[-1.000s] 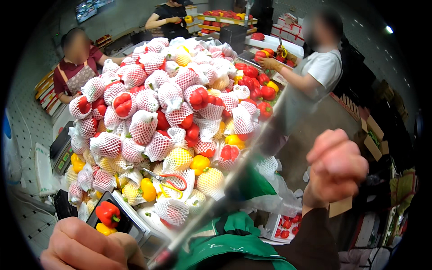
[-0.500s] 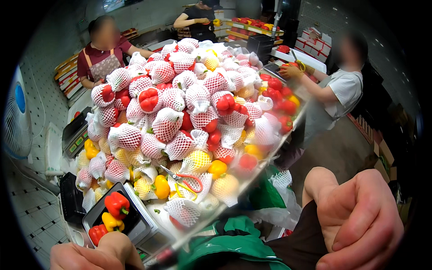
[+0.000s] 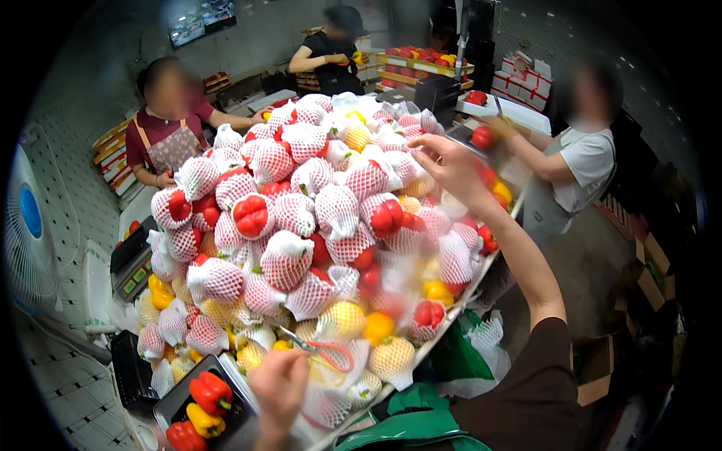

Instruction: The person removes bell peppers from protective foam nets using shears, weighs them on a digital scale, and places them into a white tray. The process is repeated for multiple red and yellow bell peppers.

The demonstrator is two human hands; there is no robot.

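Observation:
My right arm stretches out over the far right of a big heap of bell peppers wrapped in foam nets (image 3: 286, 259). The fingers of my right hand (image 3: 449, 165) are bent and apart above the netted peppers there, with nothing visible between them. Low in the picture, my left hand (image 3: 278, 383) is blurred by motion. It is beside a pair of scissors with red and yellow handles (image 3: 327, 353) lying on the heap's near edge. Left of it, a black scale tray (image 3: 239, 412) holds two red peppers (image 3: 210, 392) and a yellow pepper (image 3: 204, 421).
Three co-workers stand around the table: one at the left (image 3: 169, 135), one at the back (image 3: 331, 56), one at the right (image 3: 579, 165) holding a red pepper. A fan (image 3: 30, 225) stands far left. Crates of peppers (image 3: 425, 60) are at the back, open cardboard boxes (image 3: 598, 364) lower right.
My right hand has gone from the lower right to the far right of the heap. My left hand has moved right and up from the scale to near the scissors.

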